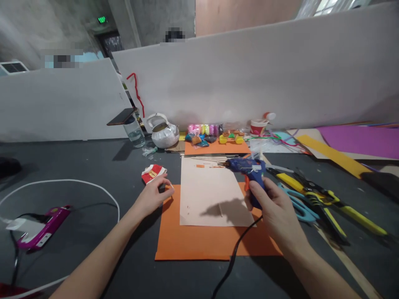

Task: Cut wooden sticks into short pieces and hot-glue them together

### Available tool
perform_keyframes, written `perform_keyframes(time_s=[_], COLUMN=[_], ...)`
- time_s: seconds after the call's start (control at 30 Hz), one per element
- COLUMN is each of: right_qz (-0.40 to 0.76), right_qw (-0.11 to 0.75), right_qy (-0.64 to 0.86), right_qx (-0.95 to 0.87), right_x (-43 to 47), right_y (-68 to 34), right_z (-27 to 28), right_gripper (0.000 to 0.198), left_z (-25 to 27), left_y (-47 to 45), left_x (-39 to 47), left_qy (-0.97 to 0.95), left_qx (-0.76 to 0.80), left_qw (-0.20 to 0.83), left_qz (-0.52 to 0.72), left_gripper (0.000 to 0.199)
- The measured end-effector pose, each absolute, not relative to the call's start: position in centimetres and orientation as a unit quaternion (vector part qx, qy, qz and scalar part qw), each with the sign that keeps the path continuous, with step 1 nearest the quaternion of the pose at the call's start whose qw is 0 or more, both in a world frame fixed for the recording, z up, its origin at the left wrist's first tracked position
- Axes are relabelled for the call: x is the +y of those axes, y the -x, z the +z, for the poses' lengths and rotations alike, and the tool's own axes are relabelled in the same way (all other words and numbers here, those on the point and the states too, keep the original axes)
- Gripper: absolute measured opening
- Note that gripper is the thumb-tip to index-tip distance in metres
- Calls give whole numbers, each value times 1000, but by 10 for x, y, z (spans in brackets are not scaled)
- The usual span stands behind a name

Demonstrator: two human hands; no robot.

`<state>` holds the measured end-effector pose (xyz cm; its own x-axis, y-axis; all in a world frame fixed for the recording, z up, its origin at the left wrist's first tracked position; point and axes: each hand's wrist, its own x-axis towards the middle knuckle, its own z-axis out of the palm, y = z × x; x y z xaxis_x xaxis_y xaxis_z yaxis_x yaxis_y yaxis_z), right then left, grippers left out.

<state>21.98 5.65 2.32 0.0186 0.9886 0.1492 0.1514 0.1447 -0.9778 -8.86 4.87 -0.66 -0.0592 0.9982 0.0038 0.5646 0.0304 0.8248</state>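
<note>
We see the left hand (154,193) beside a red-and-white packet (153,172) and the right hand (276,207) with a blue glue gun (245,165) over a dark table (93,162).
From left, we find a magenta power strip (51,224), then the packet by the left hand's curled fingers; we cannot tell whether that grip pinches anything. At center, a cream sheet (212,193) lies on an orange sheet (199,246), the gun's nozzle pointing left above it. The right grip is clamped around the gun's handle, its black cord (233,257) trailing below. Farther right lie light-blue handles (308,216) and yellow-handled tools (361,219).
</note>
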Motion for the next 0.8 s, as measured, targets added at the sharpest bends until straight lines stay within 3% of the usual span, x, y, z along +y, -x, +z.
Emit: perform_keyframes(time_s=[0.3,0.5,0.67,0.8], right_qz=[455,508,502,537], right_qw=[490,450,467,459], right_qy=[495,484,507,495], right_qx=[-555,-553,-522,-506], right_x=[53,47,40,35], right_y=[-222,-216,-220,-232], right_z=[26,28,28,21], right_gripper=[28,30,24,29], left_z=[0,21,12,3], left_y=[64,29,28,37], left_x=[60,39,31,32], left_qy=[-632,-676,-721,-729], left_qx=[589,533,483,462], left_qw=[282,211,113,97], left_qz=[417,463,484,495], left_gripper=[26,23,29,35])
